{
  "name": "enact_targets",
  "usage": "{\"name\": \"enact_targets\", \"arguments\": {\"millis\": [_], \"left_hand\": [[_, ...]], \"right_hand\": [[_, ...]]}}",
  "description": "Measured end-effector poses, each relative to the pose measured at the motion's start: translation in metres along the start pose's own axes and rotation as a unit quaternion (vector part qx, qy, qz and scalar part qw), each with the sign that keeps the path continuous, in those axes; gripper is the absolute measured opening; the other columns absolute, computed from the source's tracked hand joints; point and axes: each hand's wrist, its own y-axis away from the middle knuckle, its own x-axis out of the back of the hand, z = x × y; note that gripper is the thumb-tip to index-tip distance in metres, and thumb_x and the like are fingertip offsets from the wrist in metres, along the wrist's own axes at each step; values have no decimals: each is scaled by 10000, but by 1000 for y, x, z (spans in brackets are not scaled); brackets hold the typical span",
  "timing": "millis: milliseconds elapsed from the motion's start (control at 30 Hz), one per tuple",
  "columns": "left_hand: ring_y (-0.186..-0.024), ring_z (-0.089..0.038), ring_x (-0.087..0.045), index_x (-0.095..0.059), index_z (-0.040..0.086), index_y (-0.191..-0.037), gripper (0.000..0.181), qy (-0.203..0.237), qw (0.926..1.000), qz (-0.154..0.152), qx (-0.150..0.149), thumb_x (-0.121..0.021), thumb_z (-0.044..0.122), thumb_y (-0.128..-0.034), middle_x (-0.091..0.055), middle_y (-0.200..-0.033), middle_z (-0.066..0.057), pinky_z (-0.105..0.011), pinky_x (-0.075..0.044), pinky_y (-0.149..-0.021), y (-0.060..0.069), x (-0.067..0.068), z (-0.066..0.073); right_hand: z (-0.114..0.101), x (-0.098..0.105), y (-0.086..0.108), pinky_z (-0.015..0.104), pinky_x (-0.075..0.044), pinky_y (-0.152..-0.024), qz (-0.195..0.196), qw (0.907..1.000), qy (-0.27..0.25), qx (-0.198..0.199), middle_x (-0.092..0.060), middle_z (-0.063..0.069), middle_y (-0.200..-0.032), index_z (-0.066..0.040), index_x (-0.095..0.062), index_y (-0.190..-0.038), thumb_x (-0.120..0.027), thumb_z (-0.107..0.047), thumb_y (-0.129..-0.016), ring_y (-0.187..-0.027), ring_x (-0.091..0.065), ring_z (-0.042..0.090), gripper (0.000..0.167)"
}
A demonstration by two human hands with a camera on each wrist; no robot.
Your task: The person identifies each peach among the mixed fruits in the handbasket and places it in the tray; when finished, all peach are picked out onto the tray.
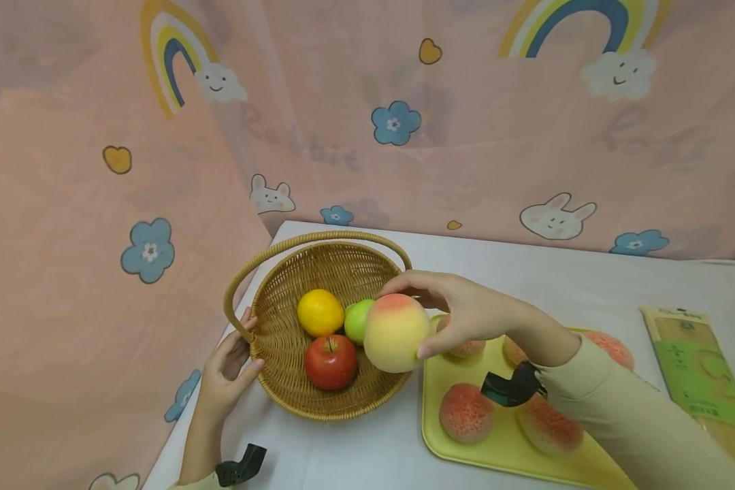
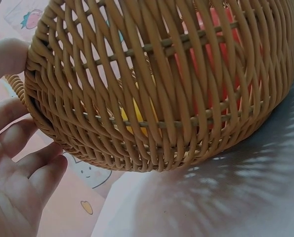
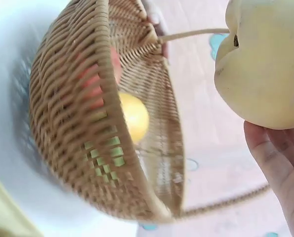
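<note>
My right hand (image 1: 471,306) holds a large yellow peach with a pink top (image 1: 398,333) above the right side of a wicker basket (image 1: 282,381). In the right wrist view, fingertips press on the pale skin of the peach (image 3: 265,64). On the basket's left rim, near the foot of its arched handle, my left hand (image 1: 223,374) grips the edge with thumb and fingers. Inside the basket lie a yellow orange-like fruit (image 1: 320,313), a red apple (image 1: 331,363) and a green fruit (image 1: 358,321), which the peach partly hides.
Right of the basket, a yellow tray (image 1: 431,435) bears several pink, rough-skinned peach-like fruits (image 1: 467,413), partly covered by the right forearm. Farther right lies a green and tan packet (image 1: 695,367) on the white table (image 1: 502,252). A patterned pink cloth (image 1: 465,156) hangs behind and at the left.
</note>
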Motion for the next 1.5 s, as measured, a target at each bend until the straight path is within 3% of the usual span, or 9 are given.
{"name": "enact_targets", "arguments": {"millis": [233, 533, 633, 833, 1067, 1200, 1300, 1467, 1500], "left_hand": [[-1391, -142, -350, -365, -181, -1346, 602, 66, 9999, -10, -134, -537, -226, -771, -189, -1502, -339, -198, -359, -1068, 0, -3, -1], [-1374, -185, -381, -352, -209, -1331, 578, 178, 9986, -23, -493, -516, -234, -777, -246, -1496, -316, -207, -372, -1061, 0, -1, 0], [-1381, -164, -370, -360, -197, -1338, 575, 134, 9993, 34, -357, -522, -220, -787, -223, -1512, -297, -197, -370, -1059, -1, 0, 0], [-1383, -138, -364, -346, -216, -1330, 578, 257, 9995, 112, -171, -508, -239, -776, -203, -1515, -300, -201, -363, -1065, 2, 1, 0], [-1383, -141, -363, -344, -213, -1333, 581, 332, 9991, 64, -250, -489, -250, -771, -198, -1515, -303, -201, -359, -1067, 0, -2, 1], [-1386, -128, -353, -355, -199, -1338, 578, 237, 9995, 93, -198, -487, -237, -777, -210, -1525, -270, -190, -354, -1066, -1, -3, 1], [-1389, -128, -348, -357, -194, -1340, 580, 218, 9995, 84, -200, -495, -231, -778, -222, -1530, -248, -189, -353, -1066, -1, -3, 1], [-1393, -155, -346, -341, -223, -1327, 570, 386, 9983, 13, -436, -486, -239, -776, -208, -1521, -281, -200, -356, -1066, 0, -3, 0], [-1391, -155, -349, -344, -221, -1327, 569, 401, 9982, 14, -449, -484, -241, -775, -208, -1518, -287, -201, -355, -1067, 0, -3, 0]], "right_hand": [[-4, 11, 57, 244, -445, -1002, 601, 9950, 781, 149, -554, 12, -1305, -114, -463, -1360, -819, -89, -695, -1203, -517, 134, 755], [12, -5, 143, 132, -400, -996, 1706, 9837, 567, 60, -463, 154, -1374, 53, -364, -1398, -758, 133, -640, -1253, -471, 119, 858], [15, -13, 163, 103, -394, -983, 2124, 9741, 773, 6, -468, 173, -1364, 82, -367, -1384, -757, 159, -617, -1256, -467, 122, 863], [19, -31, 204, 31, -337, -958, 2713, 9420, 1767, -887, -436, 81, -1407, 25, -392, -1388, -807, 105, -606, -1282, -400, -2, 888], [50, -50, 264, -49, -230, -902, 3198, 8983, 1864, -2366, -302, -248, -1407, -119, -302, -1467, -792, 15, -694, -1239, -224, -230, 925], [63, -63, 281, -47, -220, -886, 3372, 8816, 1839, -2741, -278, -304, -1375, -143, -273, -1480, -770, -20, -740, -1205, -217, -257, 899], [71, -71, 291, -34, -223, -864, 3492, 8762, 1765, -2814, -279, -303, -1368, -127, -255, -1484, -748, -10, -764, -1184, -237, -246, 880], [82, -77, 305, -52, -230, -850, 3297, 8650, 1559, -3446, -236, -326, -1349, -182, -201, -1504, -719, -131, -826, -1133, -187, -312, 855], [84, -77, 306, 6, -256, -952, 3189, 8650, 1408, -3610, -230, -266, -1409, -181, -175, -1511, -703, -159, -845, -1237, -135, -270, 851]]}}
